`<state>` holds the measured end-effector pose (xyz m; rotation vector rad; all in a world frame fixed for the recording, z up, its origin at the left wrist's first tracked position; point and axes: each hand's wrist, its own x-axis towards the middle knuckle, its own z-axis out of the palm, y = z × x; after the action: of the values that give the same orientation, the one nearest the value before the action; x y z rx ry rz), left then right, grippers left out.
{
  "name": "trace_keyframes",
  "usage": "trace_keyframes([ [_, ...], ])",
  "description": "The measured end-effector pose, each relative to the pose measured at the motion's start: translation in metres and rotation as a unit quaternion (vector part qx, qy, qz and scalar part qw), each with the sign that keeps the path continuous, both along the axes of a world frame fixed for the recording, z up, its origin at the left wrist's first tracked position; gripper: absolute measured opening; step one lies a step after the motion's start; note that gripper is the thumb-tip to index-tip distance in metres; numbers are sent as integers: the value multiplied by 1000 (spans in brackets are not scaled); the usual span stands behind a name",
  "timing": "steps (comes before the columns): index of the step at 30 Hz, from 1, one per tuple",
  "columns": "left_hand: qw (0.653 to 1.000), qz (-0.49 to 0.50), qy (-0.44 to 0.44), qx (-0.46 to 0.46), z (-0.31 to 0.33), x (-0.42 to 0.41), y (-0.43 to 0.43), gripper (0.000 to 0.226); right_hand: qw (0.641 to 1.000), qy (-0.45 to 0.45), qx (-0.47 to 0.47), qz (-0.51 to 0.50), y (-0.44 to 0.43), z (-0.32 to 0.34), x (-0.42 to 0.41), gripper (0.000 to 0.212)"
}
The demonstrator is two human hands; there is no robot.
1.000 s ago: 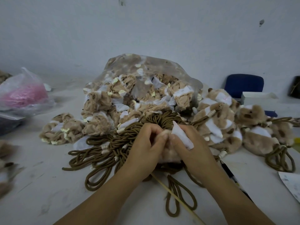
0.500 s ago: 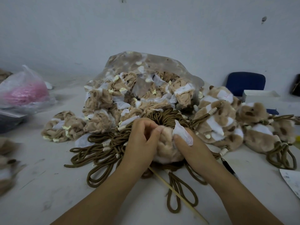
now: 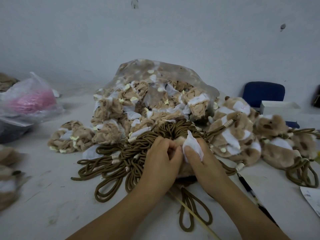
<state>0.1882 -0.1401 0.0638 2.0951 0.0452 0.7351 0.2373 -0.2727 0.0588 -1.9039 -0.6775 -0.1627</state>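
Note:
Both hands work one small tan plush piece [image 3: 186,169] at the middle of the table. My left hand [image 3: 160,161] grips its left side with curled fingers. My right hand [image 3: 203,163] pinches its white fabric flap [image 3: 193,146] under the thumb. Most of the piece is hidden between the hands. It sits over a heap of brown cord loops [image 3: 124,156] with pale beads.
A clear bag of tan plush skins [image 3: 152,99] lies behind. Finished plush toys [image 3: 237,134] pile at the right. A thin wooden stick [image 3: 194,214] and a black pen [image 3: 249,189] lie near my right forearm. A bag with pink stuff [image 3: 29,101] sits far left. A blue chair [image 3: 263,92] stands behind.
The hands turned the plush piece and closed in over it, so less of its tan body shows. The white flap stays under my right thumb.

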Motion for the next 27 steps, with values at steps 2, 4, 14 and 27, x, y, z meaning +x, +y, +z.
trace_keyframes([
  [2, 999, -18, -7, -33, 2, -1, 0, 15, 1000, -4, 0, -4, -1, 0, 1, 26],
  [4, 998, -30, -24, -55, 3, -1, 0, 16, 1000, -24, -6, -1, -1, 0, 1, 21],
  [14, 997, -45, -26, -65, 1, 0, 5, 14, 999, 27, -18, 11, 0, -1, -5, 43],
  [27, 929, -156, 55, -330, 14, -5, 0, 27, 996, 3, 82, -32, 1, 20, -15, 45],
])
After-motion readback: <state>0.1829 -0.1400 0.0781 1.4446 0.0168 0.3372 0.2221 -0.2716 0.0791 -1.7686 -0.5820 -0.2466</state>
